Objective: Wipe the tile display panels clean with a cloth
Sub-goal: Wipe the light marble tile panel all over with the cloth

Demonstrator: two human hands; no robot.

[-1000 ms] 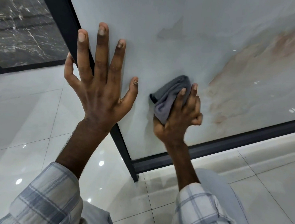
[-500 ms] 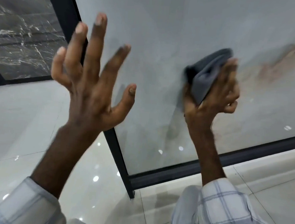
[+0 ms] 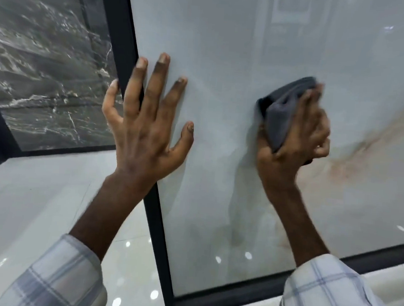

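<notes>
Wiping the panel (image 3: 228,46), a grey cloth (image 3: 280,115) was clutched in the right hand (image 3: 290,150); the left hand (image 3: 144,134) was pressed flat, fingers apart. Rightward strokes seemed needed next.

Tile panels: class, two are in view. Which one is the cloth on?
The pale grey panel on the right: the right hand presses the grey cloth on it. The dark marbled panel at the left has no cloth on it.

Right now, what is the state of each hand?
Left hand: open, fingers spread flat against the pale tile panel.
Right hand: closed around the grey cloth, holding it on the panel.
</notes>
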